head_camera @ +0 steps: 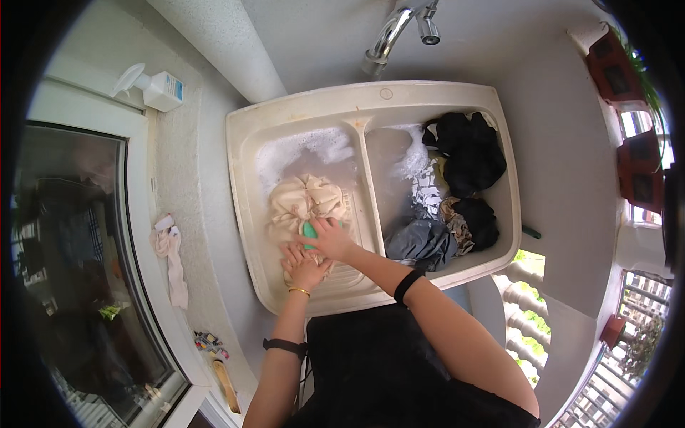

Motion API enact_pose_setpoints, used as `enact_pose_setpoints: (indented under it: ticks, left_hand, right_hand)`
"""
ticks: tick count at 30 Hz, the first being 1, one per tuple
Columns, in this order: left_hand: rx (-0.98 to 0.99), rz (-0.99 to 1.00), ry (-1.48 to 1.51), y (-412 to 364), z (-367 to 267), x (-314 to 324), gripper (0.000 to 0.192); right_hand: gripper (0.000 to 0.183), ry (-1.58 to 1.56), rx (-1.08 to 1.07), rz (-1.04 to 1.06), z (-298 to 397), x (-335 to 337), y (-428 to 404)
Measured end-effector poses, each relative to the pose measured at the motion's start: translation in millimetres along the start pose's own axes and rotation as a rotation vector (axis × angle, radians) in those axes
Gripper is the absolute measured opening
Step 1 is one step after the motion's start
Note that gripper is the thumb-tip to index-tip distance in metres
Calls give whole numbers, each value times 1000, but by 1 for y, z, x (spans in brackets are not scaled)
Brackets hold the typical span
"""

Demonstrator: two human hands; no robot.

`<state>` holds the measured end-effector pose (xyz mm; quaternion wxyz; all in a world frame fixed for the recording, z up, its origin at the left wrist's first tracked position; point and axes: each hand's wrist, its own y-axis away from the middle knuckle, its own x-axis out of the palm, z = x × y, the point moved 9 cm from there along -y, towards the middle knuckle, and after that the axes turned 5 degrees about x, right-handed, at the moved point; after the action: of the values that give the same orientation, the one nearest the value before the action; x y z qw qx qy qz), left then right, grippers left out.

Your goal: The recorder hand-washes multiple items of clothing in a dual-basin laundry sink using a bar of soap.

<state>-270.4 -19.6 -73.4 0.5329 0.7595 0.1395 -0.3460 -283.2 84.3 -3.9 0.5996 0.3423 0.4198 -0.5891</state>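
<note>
Cream cloth point(307, 198) lies bunched in the left basin of a two-part laundry sink point(241, 214), partly in cloudy, sudsy water. Over its lower part, my right hand point(334, 239) grips a green block point(309, 234) pressed against the fabric. Fingers mostly hide the block, so I cannot tell whether it is soap or a brush. My left hand point(305, 272) rests with spread fingers on the cloth just below. Part of a ribbed washboard slope point(350, 278) shows beside the hands.
Across the divider point(369, 176), the right basin holds black clothes point(471, 155) and a dark grey garment point(420, 241) in soapy water. A chrome tap point(393, 35) hangs above. On the left ledge are a spray bottle point(163, 91), pale socks point(175, 267) and a wooden-handled tool point(226, 385).
</note>
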Motion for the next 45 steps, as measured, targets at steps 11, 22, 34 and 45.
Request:
enact_pose_setpoints:
  ticks: [11,22,34,45]
  left_hand:
    - [-2,-33,40,-6,2,-3,101]
    - [-5,18,75,4,-2,-10,93]
    - [14,49,94,4,-10,-12,92]
    - [70,-116,268,8,3,-18,79]
  right_hand:
    - [46,121,454,71,-41,25,-56]
    - [53,-421,587,34,-147,-54,-61]
    - [63,428,342,-162,-263,-161,-156]
    - [44,-118,194,334,-55,-7,36]
